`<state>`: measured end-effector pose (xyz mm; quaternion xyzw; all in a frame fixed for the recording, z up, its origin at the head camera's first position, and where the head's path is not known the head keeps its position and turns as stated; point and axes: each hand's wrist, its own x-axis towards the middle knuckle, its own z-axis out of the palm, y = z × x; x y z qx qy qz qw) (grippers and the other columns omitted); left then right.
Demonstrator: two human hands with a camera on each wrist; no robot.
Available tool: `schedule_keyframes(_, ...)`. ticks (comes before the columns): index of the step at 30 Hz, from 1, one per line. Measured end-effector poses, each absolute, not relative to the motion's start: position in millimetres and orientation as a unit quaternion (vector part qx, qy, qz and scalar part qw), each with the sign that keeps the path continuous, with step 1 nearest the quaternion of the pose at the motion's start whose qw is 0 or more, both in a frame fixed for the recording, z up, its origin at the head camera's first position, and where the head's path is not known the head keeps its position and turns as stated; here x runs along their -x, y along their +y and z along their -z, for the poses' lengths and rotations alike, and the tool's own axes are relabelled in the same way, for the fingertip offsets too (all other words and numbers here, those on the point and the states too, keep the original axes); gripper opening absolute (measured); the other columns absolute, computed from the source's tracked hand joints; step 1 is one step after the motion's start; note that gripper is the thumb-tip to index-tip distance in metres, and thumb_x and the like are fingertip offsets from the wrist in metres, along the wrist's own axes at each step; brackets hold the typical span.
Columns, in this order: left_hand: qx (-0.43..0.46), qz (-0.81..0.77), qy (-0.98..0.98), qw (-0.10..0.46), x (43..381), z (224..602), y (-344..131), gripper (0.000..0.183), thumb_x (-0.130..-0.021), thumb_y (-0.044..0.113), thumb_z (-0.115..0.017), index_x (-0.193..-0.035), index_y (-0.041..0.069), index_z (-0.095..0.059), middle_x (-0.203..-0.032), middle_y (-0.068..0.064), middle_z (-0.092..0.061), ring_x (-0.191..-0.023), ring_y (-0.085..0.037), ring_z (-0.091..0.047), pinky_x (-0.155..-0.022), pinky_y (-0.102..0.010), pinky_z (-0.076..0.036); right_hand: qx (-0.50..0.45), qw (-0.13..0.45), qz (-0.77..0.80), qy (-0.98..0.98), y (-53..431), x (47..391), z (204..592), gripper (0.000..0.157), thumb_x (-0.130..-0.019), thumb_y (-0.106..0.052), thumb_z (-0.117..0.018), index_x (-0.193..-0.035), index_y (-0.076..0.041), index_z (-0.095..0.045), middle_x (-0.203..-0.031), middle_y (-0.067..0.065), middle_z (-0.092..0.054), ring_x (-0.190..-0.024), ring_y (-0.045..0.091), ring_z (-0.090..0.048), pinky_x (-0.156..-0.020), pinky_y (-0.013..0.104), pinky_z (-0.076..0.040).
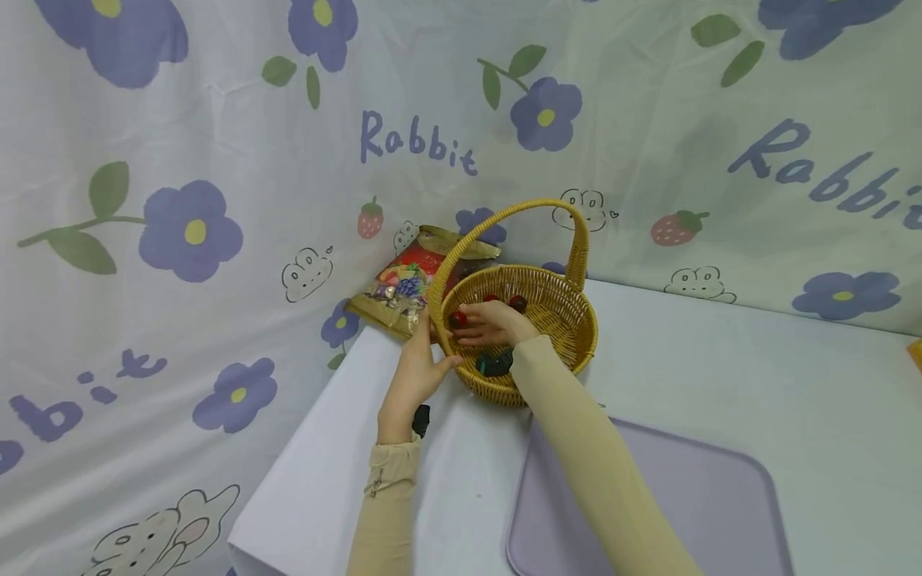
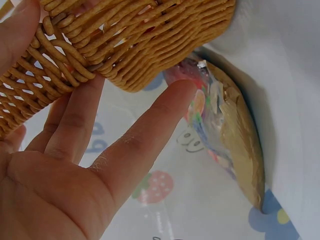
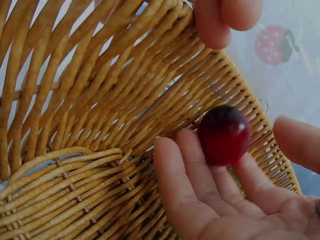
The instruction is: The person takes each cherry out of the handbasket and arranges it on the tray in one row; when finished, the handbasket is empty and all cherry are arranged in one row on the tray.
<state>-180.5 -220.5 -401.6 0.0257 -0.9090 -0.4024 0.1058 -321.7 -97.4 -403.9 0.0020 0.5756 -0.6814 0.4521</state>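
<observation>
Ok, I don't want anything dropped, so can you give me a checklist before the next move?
1. Basket steadied: ok, the left hand holds its side.
2. Red fruit secured: not ok, it rests on the fingers of the right hand, thumb clear of it.
3. Two other red fruits inside the basket: ok.
4. Basket base flat on the table: cannot tell, its underside is hidden.
5. Tray bare: cannot tell, the right sleeve covers part.
</observation>
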Motion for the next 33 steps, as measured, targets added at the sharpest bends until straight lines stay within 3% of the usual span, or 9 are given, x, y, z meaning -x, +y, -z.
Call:
schedule_keyframes(4,-0.021,0.402,-0.909,0.108,181.0,400.6,-217.7,0.09,-0.085,0.01,-0.074,-0.154,0.012,-0.016,-0.12,-0.015,-0.063,-0.12,-0.036,-0.057,-0.101,-0.054,-0.046,0.03,0.446,0.666,0.597,-95.0,321.1,403.6,0.042,-0.101,-0.016,-0.051,-0.141,-0.003,-0.046,-0.147,0.016,-0.044,-0.119,0.028,-0.057,-0.108,0.039,-0.045)
schedule_keyframes(8,-0.021,0.399,-0.91,0.109,181.9,399.0,-215.0,0.091,-0.084,0.01,-0.074,-0.154,0.012,-0.016,-0.121,-0.017,-0.063,-0.119,-0.037,-0.058,-0.101,-0.054,-0.046,0.06,0.441,0.657,0.609,-91.7,321.9,403.2,0.044,-0.101,-0.015,-0.05,-0.144,-0.006,-0.044,-0.146,0.014,-0.047,-0.105,0.019,-0.059,-0.101,0.032,-0.05)
schedule_keyframes(16,-0.019,0.407,-0.908,0.099,183.0,397.0,-210.3,0.093,-0.084,0.01,-0.075,-0.154,0.013,-0.014,-0.123,-0.018,-0.063,-0.12,-0.037,-0.057,-0.103,-0.054,-0.045,0.036,0.41,0.687,0.599,-78.9,324.4,396.1,0.044,-0.102,-0.015,-0.049,-0.145,-0.008,-0.044,-0.154,0.009,-0.035,-0.131,0.026,-0.047,-0.11,0.035,-0.043)
schedule_keyframes(20,-0.025,0.41,-0.907,0.095,182.8,395.3,-211.5,0.093,-0.084,0.011,-0.075,-0.154,0.014,-0.014,-0.123,-0.018,-0.062,-0.122,-0.036,-0.056,-0.104,-0.054,-0.044,0.03,0.397,0.718,0.572,-70.6,325.8,388.7,0.044,-0.103,-0.014,-0.046,-0.146,-0.007,-0.042,-0.15,0.015,-0.036,-0.121,0.024,-0.051,-0.111,0.034,-0.041)
schedule_keyframes(26,-0.034,0.402,-0.91,0.095,181.0,394.0,-216.8,0.093,-0.084,0.013,-0.075,-0.154,0.012,-0.013,-0.122,-0.017,-0.062,-0.121,-0.036,-0.056,-0.103,-0.054,-0.044,0.061,0.382,0.734,0.559,-56.1,326.6,378.3,0.046,-0.103,-0.013,-0.044,-0.148,-0.007,-0.038,-0.138,0.015,-0.045,-0.101,0.015,-0.055,-0.09,0.025,-0.05)
schedule_keyframes(30,-0.032,0.405,-0.909,0.093,180.0,395.4,-219.2,0.092,-0.085,0.011,-0.074,-0.153,0.014,-0.014,-0.123,-0.019,-0.062,-0.121,-0.037,-0.056,-0.103,-0.054,-0.043,0.066,0.364,0.757,0.539,-50.5,325.7,373.0,0.047,-0.103,-0.012,-0.045,-0.149,-0.006,-0.036,-0.128,0.011,-0.049,-0.105,0.017,-0.057,-0.081,0.021,-0.052)
schedule_keyframes(33,-0.033,0.409,-0.908,0.089,179.7,397.2,-220.0,0.091,-0.085,0.011,-0.074,-0.153,0.016,-0.014,-0.123,-0.019,-0.061,-0.122,-0.037,-0.056,-0.104,-0.055,-0.043,0.063,0.351,0.785,0.507,-48.1,323.9,369.3,0.047,-0.103,-0.01,-0.045,-0.149,-0.004,-0.035,-0.135,0.015,-0.048,-0.12,0.026,-0.055,-0.089,0.023,-0.054)
